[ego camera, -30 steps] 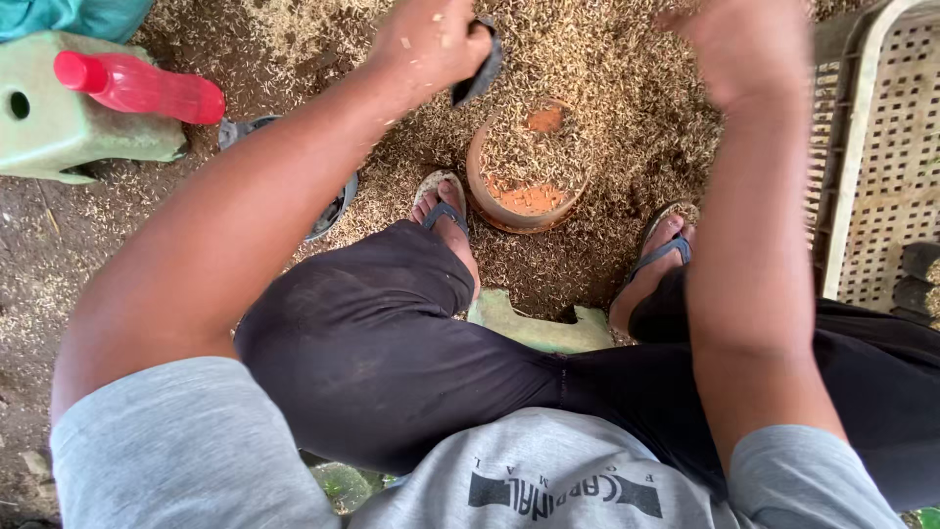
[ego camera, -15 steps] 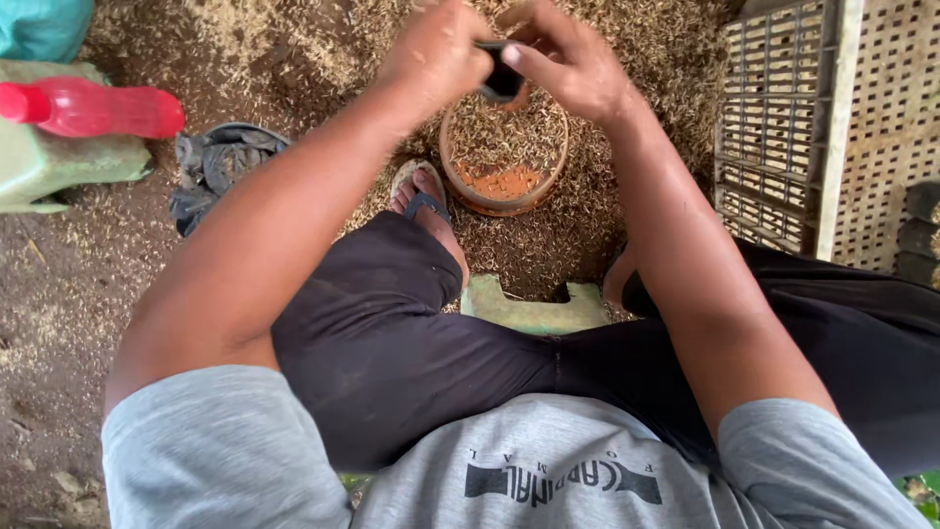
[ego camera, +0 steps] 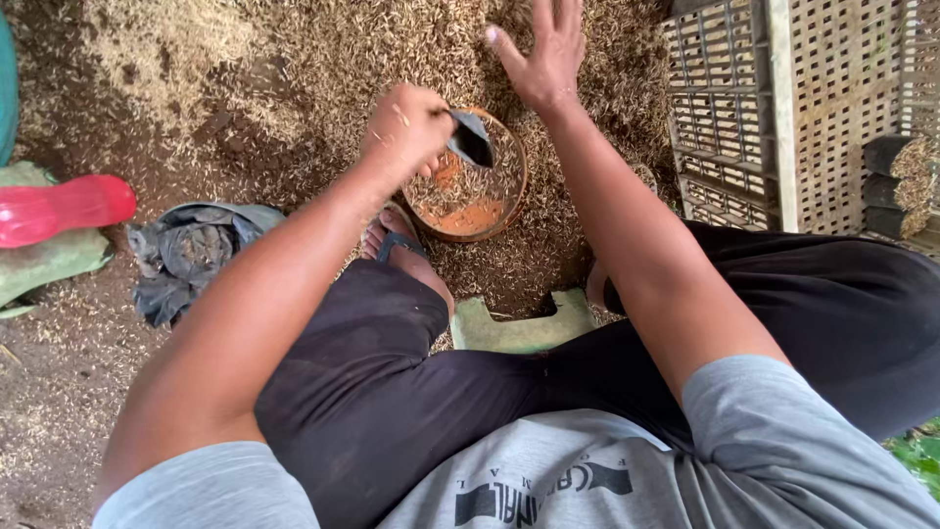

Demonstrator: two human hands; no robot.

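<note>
My left hand (ego camera: 406, 127) is closed around a small black plastic bag (ego camera: 471, 139), holding it over the left rim of an orange bowl (ego camera: 490, 217). The bowl sits on the ground between my feet and holds rice husk. My right hand (ego camera: 544, 51) is spread flat, fingers apart, on the heap of husk (ego camera: 372, 49) just beyond the bowl, holding nothing. My forearms reach forward over my black trousers.
A green plastic stool (ego camera: 519, 328) is under me. A red bottle (ego camera: 59, 208) lies on a green object at the left, with a crumpled dark bag (ego camera: 186, 255) next to it. Slatted plastic crates (ego camera: 783, 108) stand at the right, with filled black bags (ego camera: 896, 181) beside them.
My right hand has let go of the black bag and moved forward onto the husk heap. My left hand keeps the bag, now lower over the bowl.
</note>
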